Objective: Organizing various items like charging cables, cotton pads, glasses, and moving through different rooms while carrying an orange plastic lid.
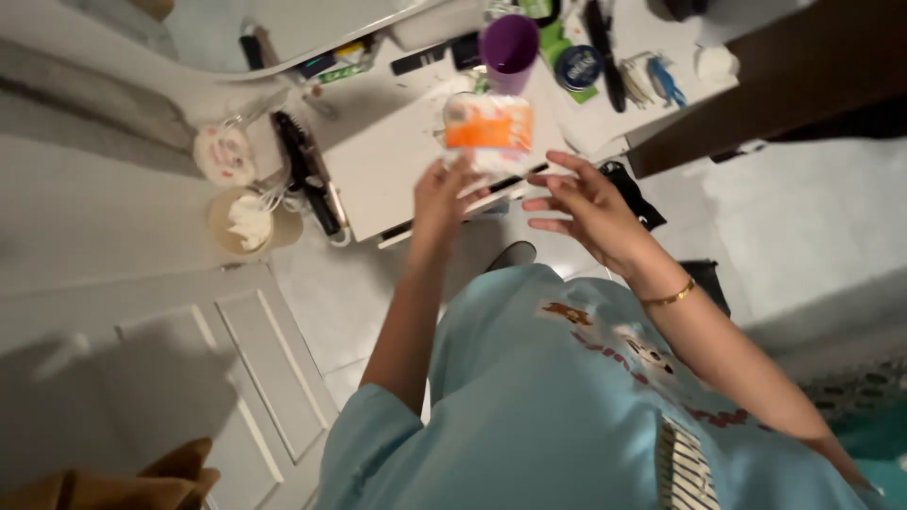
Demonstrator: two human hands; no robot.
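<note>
Gripping: left hand [442, 200] has its fingers [463, 175] clamped on the lower edge of an orange-and-white packet [489, 127], lifted clear above the tabletop [378, 170].
Right fingers: spread apart and bare, and the right hand [584, 210] hovers just beside the packet's lower right corner, not touching it.
Wrist: a thin gold bangle [669, 298] circles the right forearm.
Packet: upright, soft-looking, blurred; orange band across the middle, white above and below.
Behind the packet: a purple cup [508, 49] stands just past its top edge.
Right of the cup: a round dark-blue tin [578, 66] sits on something green, with a black comb-like tool [605, 52] beside it.
Left side of the tabletop: a black hair tool [307, 175] with its cord lies near two round containers [231, 184], one pale with a pink pattern, one tan with white contents.
Below: light-blue printed shirt [548, 406] fills the foreground, white panelled door [189, 378] to the left.
</note>
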